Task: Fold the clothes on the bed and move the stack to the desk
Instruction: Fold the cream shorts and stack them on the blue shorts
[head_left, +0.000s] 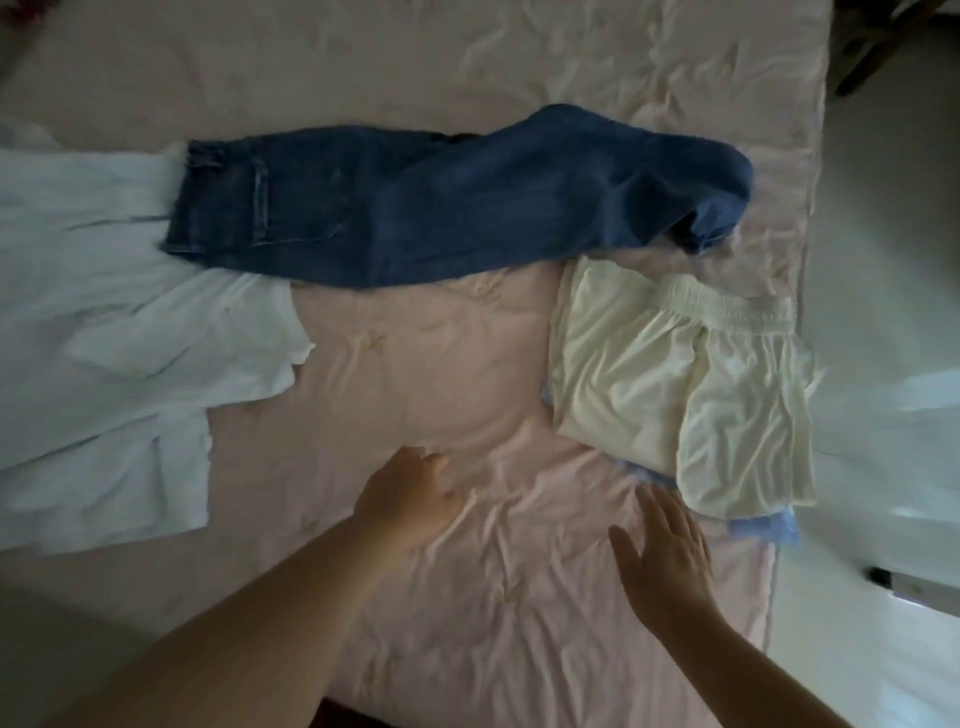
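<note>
While the cream shorts (675, 384) lay folded on a blue garment (769, 527), folding was partly done.
Jeans (441, 208) and white shirt (104, 312) waited unfolded on the bed (467, 597); left hand (410, 493) and right hand (660, 561) were empty, fingers relaxed.

A bed with a wrinkled pale pink sheet (467, 62) fills most of the view. To the right of the hands, a bright white floor (883, 260) shines strongly with light. Far ahead on the right, dark wooden furniture (893, 36) stands in shadow; I cannot tell what it is.
</note>
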